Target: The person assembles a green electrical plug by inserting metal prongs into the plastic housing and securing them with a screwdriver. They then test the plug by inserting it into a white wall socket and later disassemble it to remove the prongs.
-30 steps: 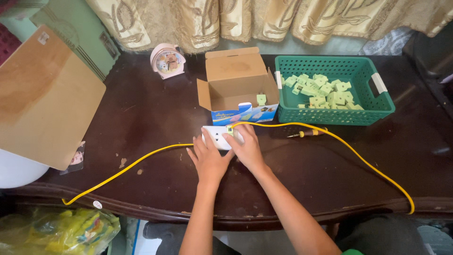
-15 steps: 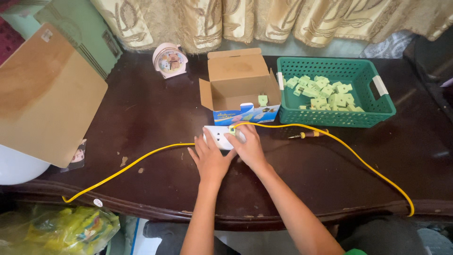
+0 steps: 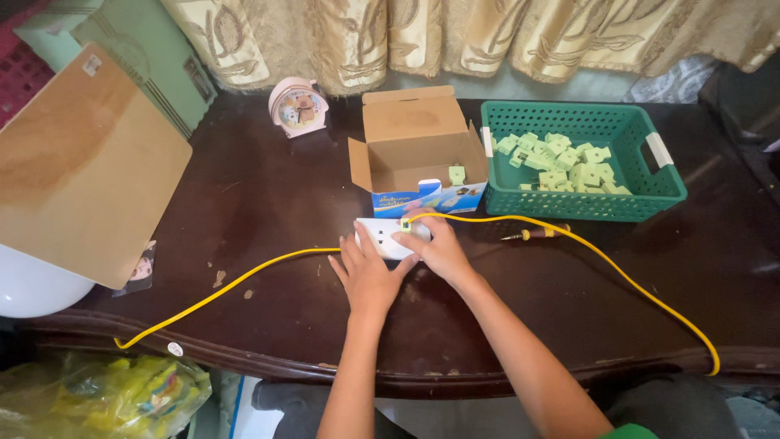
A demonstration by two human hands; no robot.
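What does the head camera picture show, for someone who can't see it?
Two hands, left hand and right hand, press on a white socket block with a yellow cable on a dark table. Behind sit an open cardboard box and a green basket.

Both hands (fingers spread) on white socket [image 3: 382, 238]

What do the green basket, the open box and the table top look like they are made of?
The green basket looks like moulded plastic: even colour, walls pierced with regular holes. The open box looks like plain brown cardboard, matt, with folded flaps and a printed front. The table seems to be dark varnished wood, since it reflects light and has a carved edge, though a veneer cannot be ruled out.
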